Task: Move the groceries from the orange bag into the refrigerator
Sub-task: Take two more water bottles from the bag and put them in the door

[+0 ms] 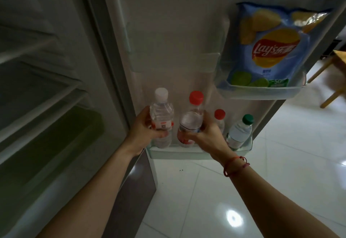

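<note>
Your left hand grips the white-capped bottle, your right hand the red-capped bottle — crowded together, either could topple the small bottle beside them.

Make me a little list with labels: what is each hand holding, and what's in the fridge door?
left hand: grips the white-capped bottle
right hand: grips the taller red-capped bottle
lower door shelf: both held bottles, a second red-capped bottle, a green-capped bottle
upper door shelf: blue chips bag
orange bag: not in view
</note>
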### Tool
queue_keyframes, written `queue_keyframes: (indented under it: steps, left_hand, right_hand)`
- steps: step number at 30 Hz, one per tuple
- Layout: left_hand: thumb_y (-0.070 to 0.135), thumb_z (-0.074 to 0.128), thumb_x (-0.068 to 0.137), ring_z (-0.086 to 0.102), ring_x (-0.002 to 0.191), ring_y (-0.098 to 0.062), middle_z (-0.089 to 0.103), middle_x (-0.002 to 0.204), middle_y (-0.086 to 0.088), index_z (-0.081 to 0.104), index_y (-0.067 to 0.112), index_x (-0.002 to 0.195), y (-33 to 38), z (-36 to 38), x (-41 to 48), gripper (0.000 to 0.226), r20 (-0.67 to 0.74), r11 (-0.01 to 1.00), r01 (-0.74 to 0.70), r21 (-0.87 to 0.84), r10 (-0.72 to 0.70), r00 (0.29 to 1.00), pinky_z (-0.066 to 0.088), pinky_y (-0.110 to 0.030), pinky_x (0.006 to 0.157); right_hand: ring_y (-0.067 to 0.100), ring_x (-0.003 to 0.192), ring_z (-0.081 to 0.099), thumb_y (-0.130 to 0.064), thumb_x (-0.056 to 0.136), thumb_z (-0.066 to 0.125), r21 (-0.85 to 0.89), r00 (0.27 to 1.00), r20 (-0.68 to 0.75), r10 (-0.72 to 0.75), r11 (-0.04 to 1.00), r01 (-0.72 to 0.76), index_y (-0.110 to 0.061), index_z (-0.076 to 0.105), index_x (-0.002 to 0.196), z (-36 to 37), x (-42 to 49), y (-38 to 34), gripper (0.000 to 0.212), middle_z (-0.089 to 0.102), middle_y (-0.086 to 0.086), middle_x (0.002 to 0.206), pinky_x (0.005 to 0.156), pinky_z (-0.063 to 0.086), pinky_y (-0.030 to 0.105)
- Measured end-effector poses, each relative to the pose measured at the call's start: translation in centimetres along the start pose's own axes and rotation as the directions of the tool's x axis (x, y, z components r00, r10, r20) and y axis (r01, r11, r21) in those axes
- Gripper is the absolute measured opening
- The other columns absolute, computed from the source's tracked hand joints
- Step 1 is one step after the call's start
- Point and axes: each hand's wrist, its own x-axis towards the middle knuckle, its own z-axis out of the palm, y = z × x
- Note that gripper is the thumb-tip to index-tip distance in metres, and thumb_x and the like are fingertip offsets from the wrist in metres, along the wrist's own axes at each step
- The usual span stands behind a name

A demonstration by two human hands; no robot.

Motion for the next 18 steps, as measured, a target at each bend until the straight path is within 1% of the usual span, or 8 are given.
queue_keyframes:
  steps: [2,4,5,8,11,13,15,18]
  left_hand:
    - [-0.011,0.083,0.063,0.067,0.107,-0.016,0.070,0.115,-0.002,0.055,0.016,0.124,-1.0,0.0,0.8,0.073,0.009,0.999,0.016,0.033,-0.016,1.000,0.056,-0.032,0.090]
    - [-0.008,0.085,0.064,0.067,0.108,-0.015,0.070,0.115,0.001,0.055,0.022,0.124,-2.0,0.0,1.6,0.073,0.009,0.998,0.038,0.051,-0.039,0.999,0.055,-0.034,0.092]
    - [-0.006,0.085,0.064,0.067,0.108,-0.014,0.070,0.115,0.001,0.056,0.023,0.124,-2.5,0.1,1.9,0.073,0.010,0.997,0.045,0.061,-0.046,0.999,0.055,-0.035,0.092]
    - [-0.004,0.086,0.064,0.066,0.108,-0.014,0.070,0.116,0.002,0.055,0.023,0.126,-3.7,0.3,2.6,0.075,0.023,0.995,0.068,0.078,-0.070,0.997,0.055,-0.035,0.091]
    - [-0.008,0.084,0.064,0.066,0.099,-0.001,0.069,0.110,0.010,0.056,0.027,0.120,-4.4,0.6,3.1,0.072,0.028,0.992,0.080,0.095,-0.083,0.996,0.055,-0.022,0.083]
    - [-0.011,0.083,0.065,0.065,0.094,0.006,0.068,0.107,0.014,0.056,0.030,0.117,-4.7,0.8,3.4,0.072,0.034,0.991,0.086,0.106,-0.090,0.995,0.054,-0.017,0.077]
    - [-0.014,0.082,0.063,0.066,0.091,0.007,0.068,0.105,0.014,0.057,0.031,0.113,-5.3,0.8,3.7,0.072,0.029,0.989,0.094,0.114,-0.098,0.995,0.053,-0.014,0.074]
    - [-0.014,0.083,0.062,0.066,0.093,0.003,0.069,0.106,0.012,0.058,0.029,0.114,-6.1,0.7,4.0,0.072,0.033,0.985,0.115,0.126,-0.120,0.992,0.052,-0.017,0.077]
  right_hand:
    - [0.009,0.099,0.068,-0.029,0.069,0.090,-0.015,1.000,0.012,0.019,1.000,-0.019,-0.029,0.050,0.124,0.7,0.8,0.9,0.069,0.068,-0.010,0.110,0.083,0.056,0.027]
    - [0.007,0.098,0.067,-0.029,0.069,0.090,-0.036,0.999,0.035,0.039,0.999,-0.038,-0.031,0.050,0.122,1.4,1.7,2.0,0.067,0.068,-0.012,0.109,0.080,0.054,0.023]
    - [0.008,0.100,0.067,-0.030,0.069,0.090,-0.051,0.998,0.042,0.049,0.998,-0.047,-0.033,0.050,0.122,1.7,2.1,2.6,0.066,0.068,-0.012,0.110,0.082,0.055,0.025]
    - [0.011,0.102,0.066,-0.033,0.068,0.090,-0.081,0.995,0.036,0.095,0.992,-0.092,-0.034,0.051,0.122,2.4,3.1,4.2,0.067,0.068,-0.012,0.111,0.092,0.056,0.039]
    - [0.019,0.108,0.065,-0.033,0.067,0.091,-0.099,0.991,0.021,0.132,0.987,-0.130,-0.033,0.050,0.122,2.9,3.7,5.5,0.068,0.067,-0.009,0.115,0.099,0.053,0.048]
    - [0.021,0.109,0.064,-0.033,0.066,0.091,-0.110,0.989,0.016,0.148,0.983,-0.145,-0.034,0.049,0.122,3.1,4.0,6.2,0.070,0.067,-0.009,0.115,0.100,0.052,0.050]
    - [0.021,0.108,0.064,-0.031,0.066,0.090,-0.111,0.987,0.005,0.162,0.981,-0.160,-0.032,0.049,0.124,3.2,4.1,6.7,0.072,0.066,-0.008,0.115,0.099,0.052,0.049]
    - [0.022,0.106,0.064,-0.027,0.064,0.092,-0.121,0.981,-0.028,0.191,0.974,-0.193,-0.028,0.051,0.122,3.2,4.2,7.3,0.071,0.067,-0.006,0.113,0.098,0.053,0.049]
